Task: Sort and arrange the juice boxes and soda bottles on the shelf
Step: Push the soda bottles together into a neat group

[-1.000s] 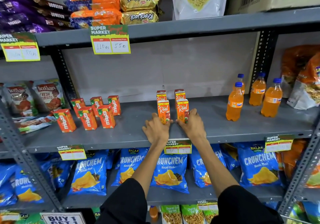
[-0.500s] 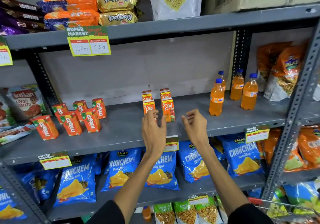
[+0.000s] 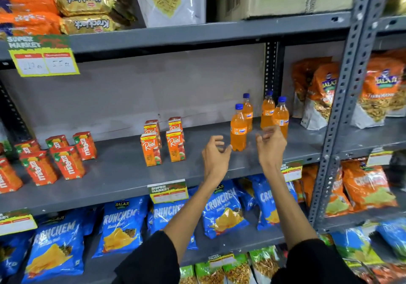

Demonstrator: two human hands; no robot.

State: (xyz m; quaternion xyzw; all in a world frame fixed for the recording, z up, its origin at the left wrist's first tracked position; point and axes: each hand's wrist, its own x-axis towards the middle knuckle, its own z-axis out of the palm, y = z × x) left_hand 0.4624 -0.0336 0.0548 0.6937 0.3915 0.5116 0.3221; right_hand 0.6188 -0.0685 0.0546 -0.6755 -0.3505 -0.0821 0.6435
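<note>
A: Where are the soda bottles [image 3: 259,118] sitting?
B: Clustered right of the Real juice boxes [image 3: 163,143] on the middle shelf [image 3: 114,173]. The left hand [image 3: 215,154] and right hand [image 3: 271,145] are hovering open, empty.
A: Risk?
B: A careless reach is likely tipping the front bottle [image 3: 238,129] into the others.

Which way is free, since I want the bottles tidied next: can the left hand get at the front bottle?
Probably yes. The left hand is open beside the front bottle, with nothing between them on the shelf.
</note>
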